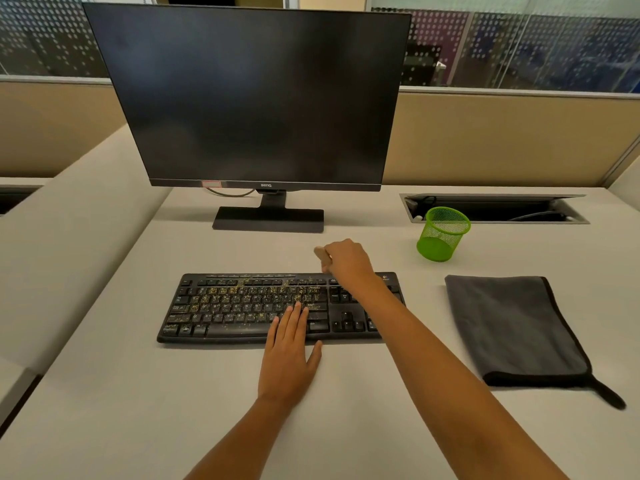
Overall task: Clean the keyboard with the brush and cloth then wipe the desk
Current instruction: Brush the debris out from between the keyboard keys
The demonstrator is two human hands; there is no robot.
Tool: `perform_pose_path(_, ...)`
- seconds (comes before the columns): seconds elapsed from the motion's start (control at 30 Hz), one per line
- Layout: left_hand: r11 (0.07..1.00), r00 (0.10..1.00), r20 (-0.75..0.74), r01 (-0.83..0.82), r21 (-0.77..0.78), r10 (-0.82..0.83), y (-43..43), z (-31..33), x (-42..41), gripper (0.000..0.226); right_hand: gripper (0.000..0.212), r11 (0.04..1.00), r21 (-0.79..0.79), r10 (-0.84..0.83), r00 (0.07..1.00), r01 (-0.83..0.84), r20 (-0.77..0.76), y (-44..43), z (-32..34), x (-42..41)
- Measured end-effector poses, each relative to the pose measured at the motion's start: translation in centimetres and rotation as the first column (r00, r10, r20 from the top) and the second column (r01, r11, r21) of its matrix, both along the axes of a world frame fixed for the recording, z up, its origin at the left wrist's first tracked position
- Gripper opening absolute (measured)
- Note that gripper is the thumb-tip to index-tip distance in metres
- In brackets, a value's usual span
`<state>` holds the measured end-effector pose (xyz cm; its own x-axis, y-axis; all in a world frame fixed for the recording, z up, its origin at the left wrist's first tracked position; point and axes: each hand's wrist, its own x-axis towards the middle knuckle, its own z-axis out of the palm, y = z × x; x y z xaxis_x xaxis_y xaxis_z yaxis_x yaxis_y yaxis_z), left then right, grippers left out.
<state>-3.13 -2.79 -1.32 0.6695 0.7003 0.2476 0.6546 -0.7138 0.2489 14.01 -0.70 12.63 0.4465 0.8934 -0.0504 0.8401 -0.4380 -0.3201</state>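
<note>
Keyboard central, letter keys thick with yellow crumbs; grey cloth lies folded to its right. Left hand flat, fingers straight and together on the front keys; right hand curled round a pale blurred stub, likely the brush, above the top row. Brushing looks barely begun; cloth pass and wipe of the desk both left

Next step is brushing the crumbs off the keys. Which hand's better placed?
Right. The right hand is curled round a tan handle, likely the brush, above the top edge of the keyboard. The left hand lies flat on the keys, well placed to steady it.
</note>
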Motion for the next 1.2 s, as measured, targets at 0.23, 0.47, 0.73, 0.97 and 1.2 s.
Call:
perform_pose_path(0.23,1.0,1.0,-0.007,0.006,0.015,-0.006,0.0,0.0,-0.1,0.062,0.022,0.937,0.27,-0.051,0.853,0.221,-0.52,-1.5,0.3,4.0)
perform_pose_path(0.47,1.0,1.0,-0.011,0.007,0.014,-0.007,0.1,0.0,0.0,0.061,0.016,0.99,-0.016,-0.139,0.99,0.138,-0.033,-3.8,0.4,9.1)
perform_pose_path(0.73,1.0,1.0,-0.01,0.003,0.006,-0.003,0.1,0.0,0.0,0.061,0.019,0.996,-0.054,0.068,0.995,-0.072,-0.073,-1.2,-0.4,5.3)
perform_pose_path(0.97,1.0,1.0,-0.006,0.011,-0.001,-0.011,0.0,0.0,-0.1,0.061,0.016,0.988,0.14,0.004,0.901,0.064,-0.435,-2.7,1.1,8.3)
perform_pose_path(1.2,1.0,1.0,-0.006,0.011,-0.001,-0.011,0.1,0.0,-0.1,0.061,0.018,0.987,-0.154,-0.042,0.999,0.044,0.018,-3.6,0.7,9.8)
